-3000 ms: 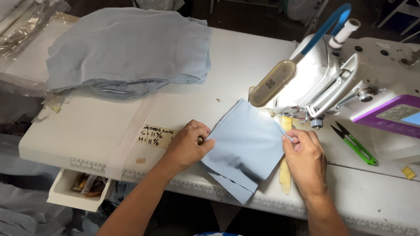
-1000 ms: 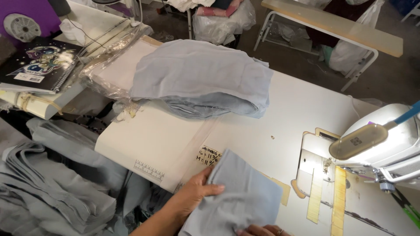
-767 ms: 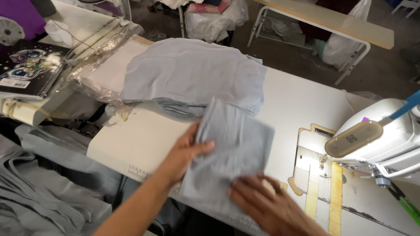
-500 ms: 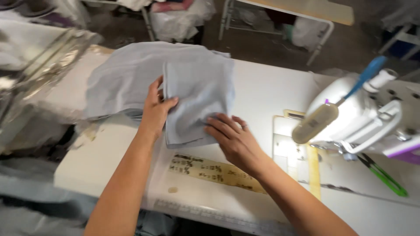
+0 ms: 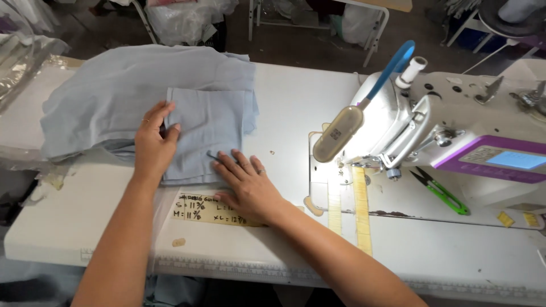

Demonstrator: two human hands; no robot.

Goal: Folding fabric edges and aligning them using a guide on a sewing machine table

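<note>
My left hand and right hand lie flat and open on the folded cloth piece, atop the cloth pile at the surface's far left corner; uneven pressing could shift it crooked.

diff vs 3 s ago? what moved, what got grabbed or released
The small blue fabric piece went from in front of the sewing machine leftward onto the fabric stack. Left hand and right hand no longer pinch it; both press flat on it. Stack, machine, green snips and handwritten label stayed put.
</note>
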